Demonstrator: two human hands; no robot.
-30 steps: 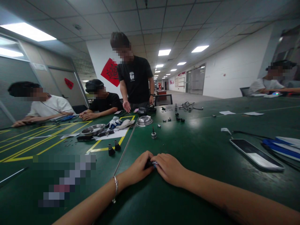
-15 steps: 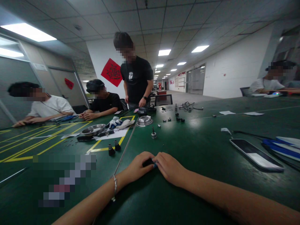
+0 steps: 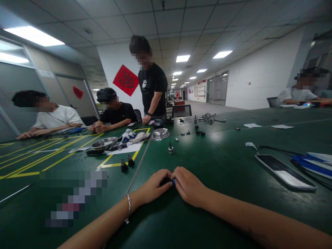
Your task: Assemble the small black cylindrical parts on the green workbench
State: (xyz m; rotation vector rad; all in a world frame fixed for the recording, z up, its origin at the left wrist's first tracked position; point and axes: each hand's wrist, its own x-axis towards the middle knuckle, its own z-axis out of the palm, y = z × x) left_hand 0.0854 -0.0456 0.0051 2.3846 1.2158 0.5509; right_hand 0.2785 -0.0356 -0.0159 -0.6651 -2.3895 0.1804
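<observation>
My left hand [image 3: 155, 186] and my right hand [image 3: 188, 186] meet at the fingertips, low over the green table [image 3: 207, 221]. Both are closed, with thumbs and fingers curled in. A small blue bit [image 3: 173, 182] shows between them; what it belongs to is hidden by my fingers. Just ahead of my hands stands a small metal part with an upright stem [image 3: 171, 148]. Two black conical parts with metal tops, one of them this cone [image 3: 124, 166], stand to the left of my hands.
A phone [image 3: 285, 172] and a blue-and-white bundle [image 3: 313, 162] lie at right. Farther off are an upturned metal bowl [image 3: 160, 133], another metal bowl [image 3: 104, 143], gloves [image 3: 138, 137] and several small black parts. A person [image 3: 153, 90] stands across the table; other people sit around it.
The standing person across the table has leaned and lowered an arm toward the tabletop. My hands stay together, with only a slight shift of the fingers; the view has moved a little.
</observation>
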